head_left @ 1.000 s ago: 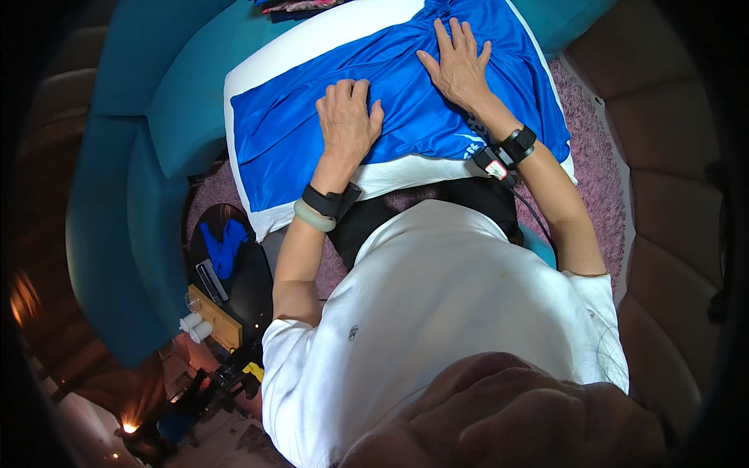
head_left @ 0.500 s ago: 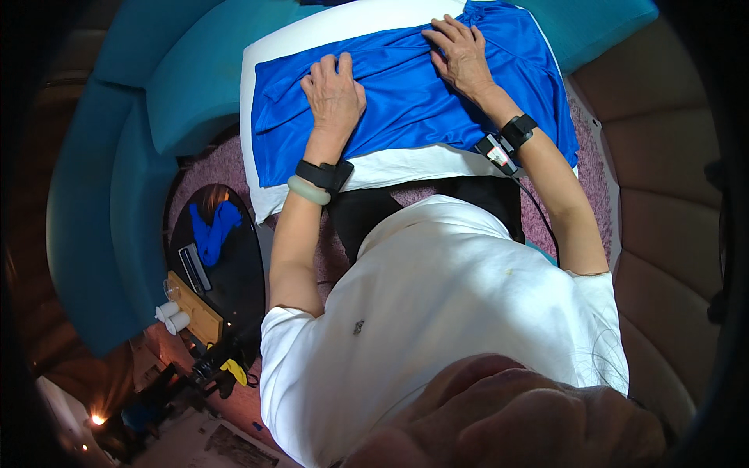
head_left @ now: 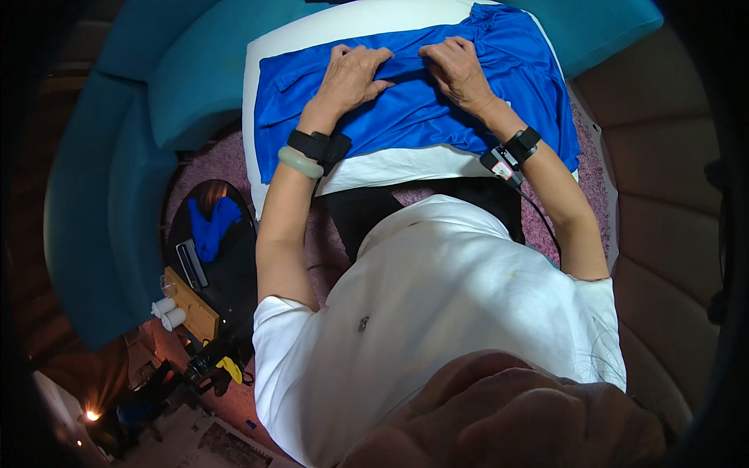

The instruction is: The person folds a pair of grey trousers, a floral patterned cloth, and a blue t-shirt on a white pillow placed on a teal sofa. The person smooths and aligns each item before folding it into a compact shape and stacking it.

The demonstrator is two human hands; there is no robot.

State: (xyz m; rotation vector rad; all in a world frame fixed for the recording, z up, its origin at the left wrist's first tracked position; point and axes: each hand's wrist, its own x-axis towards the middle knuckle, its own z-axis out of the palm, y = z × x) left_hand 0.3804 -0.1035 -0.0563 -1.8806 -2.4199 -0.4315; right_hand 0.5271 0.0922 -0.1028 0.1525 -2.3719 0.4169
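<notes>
A shiny blue garment [head_left: 304, 97], perhaps a shirt, lies spread and wrinkled over a white padded surface [head_left: 367, 22]. My left hand [head_left: 349, 82] rests on its middle, fingers reaching right and the thumb held apart from them. Just right of it, my right hand [head_left: 460, 74] has its fingers bent down and drawn together on the cloth, its thumb partly hidden. Between the two hands runs a raised fold. At the far right the fabric bunches up, and its right part hangs over the surface's edge.
Teal sofa seats [head_left: 195, 86] curve around the far and left sides. At my left stands a dark oval table [head_left: 234, 269] bearing a blue cloth [head_left: 212, 226], a wooden tray [head_left: 193, 304] and white cups [head_left: 173, 318]. A cable [head_left: 538, 210] trails from the device on my right wrist.
My left hand has shifted right, its fingers turning toward my right hand. My right hand has drawn nearer to me, its spread fingers now bent together on the cloth.
</notes>
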